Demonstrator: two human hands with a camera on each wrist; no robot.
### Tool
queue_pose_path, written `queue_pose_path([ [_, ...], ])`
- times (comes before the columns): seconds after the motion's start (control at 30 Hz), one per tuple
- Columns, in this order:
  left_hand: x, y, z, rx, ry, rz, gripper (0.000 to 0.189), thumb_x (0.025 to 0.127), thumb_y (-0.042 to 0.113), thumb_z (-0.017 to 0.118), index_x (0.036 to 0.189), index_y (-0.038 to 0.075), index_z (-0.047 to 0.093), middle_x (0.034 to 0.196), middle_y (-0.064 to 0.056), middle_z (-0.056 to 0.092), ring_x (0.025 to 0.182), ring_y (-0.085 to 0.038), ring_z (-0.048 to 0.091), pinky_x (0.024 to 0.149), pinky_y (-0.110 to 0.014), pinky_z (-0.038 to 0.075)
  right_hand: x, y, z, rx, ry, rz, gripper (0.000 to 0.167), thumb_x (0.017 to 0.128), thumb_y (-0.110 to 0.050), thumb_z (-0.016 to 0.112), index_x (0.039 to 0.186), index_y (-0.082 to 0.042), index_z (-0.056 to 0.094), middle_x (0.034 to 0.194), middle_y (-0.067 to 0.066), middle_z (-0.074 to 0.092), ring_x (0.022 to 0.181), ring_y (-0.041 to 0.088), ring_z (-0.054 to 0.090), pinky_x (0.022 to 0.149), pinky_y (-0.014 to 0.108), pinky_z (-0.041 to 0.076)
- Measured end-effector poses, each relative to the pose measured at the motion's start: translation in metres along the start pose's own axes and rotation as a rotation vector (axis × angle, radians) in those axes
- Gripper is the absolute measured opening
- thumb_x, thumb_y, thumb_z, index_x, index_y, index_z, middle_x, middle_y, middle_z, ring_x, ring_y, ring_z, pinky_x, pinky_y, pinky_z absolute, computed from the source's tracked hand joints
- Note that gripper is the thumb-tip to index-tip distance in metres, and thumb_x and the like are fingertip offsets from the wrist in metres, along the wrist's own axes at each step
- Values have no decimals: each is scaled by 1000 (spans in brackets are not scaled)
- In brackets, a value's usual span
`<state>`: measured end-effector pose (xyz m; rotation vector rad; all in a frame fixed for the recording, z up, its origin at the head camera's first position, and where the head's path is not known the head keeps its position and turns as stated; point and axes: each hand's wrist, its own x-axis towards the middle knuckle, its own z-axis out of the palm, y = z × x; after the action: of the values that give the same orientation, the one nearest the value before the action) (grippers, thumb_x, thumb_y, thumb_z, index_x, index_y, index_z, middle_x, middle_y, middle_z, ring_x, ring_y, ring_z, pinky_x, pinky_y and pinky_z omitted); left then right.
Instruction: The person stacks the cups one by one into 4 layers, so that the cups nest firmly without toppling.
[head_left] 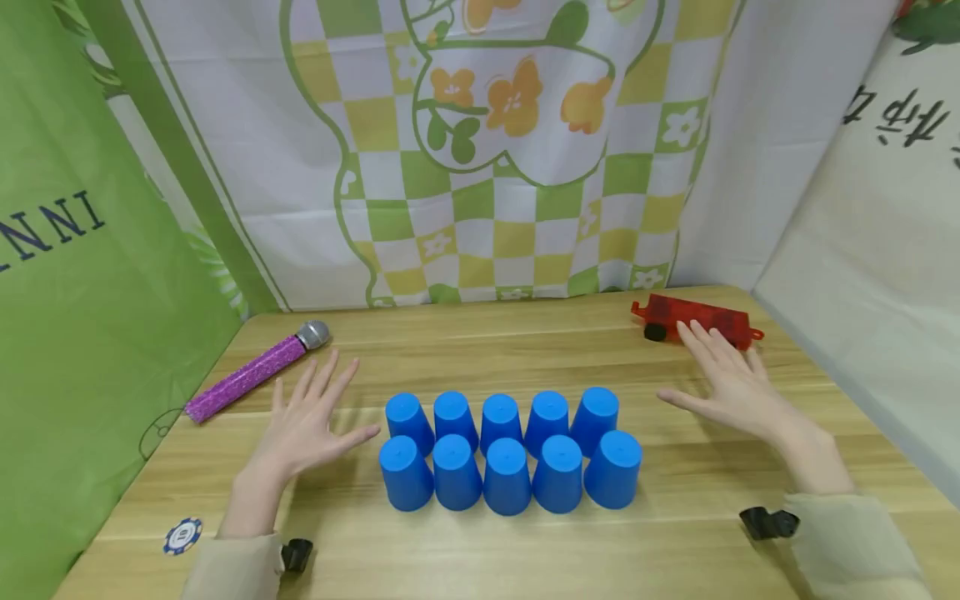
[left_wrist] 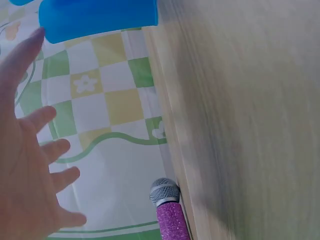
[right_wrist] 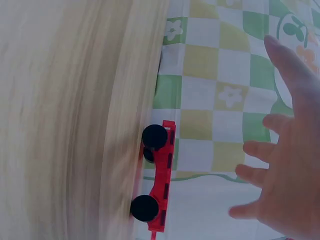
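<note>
Two rows of upside-down blue cups (head_left: 507,477) stand in the middle of the wooden table, several in each row. To their left, my left hand (head_left: 303,429) is held with fingers spread and nothing in it, its thumb pointing at the nearest cups. In the left wrist view a blue cup (left_wrist: 100,17) shows just beyond that thumb. On the other side, my right hand (head_left: 738,392) also has its fingers spread and holds nothing. Its fingertips overlap a red toy wagon (head_left: 693,317) in the head view; the right wrist view shows the wagon's black wheels (right_wrist: 145,208).
A purple glittery microphone (head_left: 251,377) with a silver head lies at the back left. Near the left edge is a blue and white poker chip (head_left: 183,536). Patterned cloth (head_left: 480,200) hangs behind the wooden table (head_left: 480,558), with more cloth at both sides.
</note>
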<state>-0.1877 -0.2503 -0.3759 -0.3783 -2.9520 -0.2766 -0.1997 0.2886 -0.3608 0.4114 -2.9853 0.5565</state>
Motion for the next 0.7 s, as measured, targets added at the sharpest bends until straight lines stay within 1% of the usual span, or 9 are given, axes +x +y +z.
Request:
queue_pose_path([
  [0.13, 1, -1, -2, -49, 39, 31, 94, 79, 66, 58, 152, 30, 11, 159, -9, 9, 144, -41, 11, 108, -72, -2, 3, 4, -1, 88, 25, -63, 105, 81, -44, 70, 152, -12, 0, 154, 28, 13, 138, 51, 16, 101, 75, 16],
  [0.23, 3, 0, -4, -75, 59, 52, 93, 80, 63, 60, 152, 30, 11, 159, -9, 12, 143, -40, 14, 110, -70, 0, 4, 7, -1, 154, 23, -94, 105, 81, -37, 73, 152, -11, 0, 153, 29, 15, 134, 54, 21, 99, 73, 24],
  [0.3, 4, 1, -5, -92, 69, 70, 92, 80, 62, 61, 152, 29, 12, 158, -10, 14, 143, -40, 15, 111, -69, 2, 4, 7, -2, 194, 14, -94, 104, 81, -34, 73, 152, -13, 0, 153, 28, 15, 133, 54, 24, 97, 72, 27],
  [0.4, 5, 3, -5, -125, 67, 82, 91, 81, 60, 60, 152, 28, 12, 158, -11, 17, 142, -40, 18, 110, -69, 7, 2, 3, -4, 226, 1, -83, 99, 83, -32, 72, 153, -14, 4, 151, 27, 23, 130, 54, 29, 94, 71, 30],
  [0.5, 4, 4, -6, -175, 56, 76, 89, 83, 56, 61, 152, 25, 13, 156, -13, 22, 141, -41, 22, 110, -68, 13, 2, -4, -2, 250, -2, -95, 89, 84, -30, 71, 151, -10, 15, 146, 27, 34, 128, 51, 35, 93, 69, 34],
  [0.6, 4, 5, -6, -245, 40, 66, 86, 85, 51, 61, 152, 21, 16, 154, -14, 26, 138, -42, 26, 107, -68, 21, 4, -12, 3, 300, -22, -115, 79, 85, -29, 70, 147, -6, 26, 143, 25, 40, 129, 47, 37, 96, 68, 33],
  [0.7, 4, 6, -4, -335, 22, 66, 82, 86, 48, 62, 151, 20, 19, 154, -14, 27, 138, -43, 27, 105, -69, 23, 7, -17, 10, 360, -49, -152, 70, 87, -25, 68, 144, -4, 33, 140, 24, 44, 128, 44, 39, 98, 66, 34],
])
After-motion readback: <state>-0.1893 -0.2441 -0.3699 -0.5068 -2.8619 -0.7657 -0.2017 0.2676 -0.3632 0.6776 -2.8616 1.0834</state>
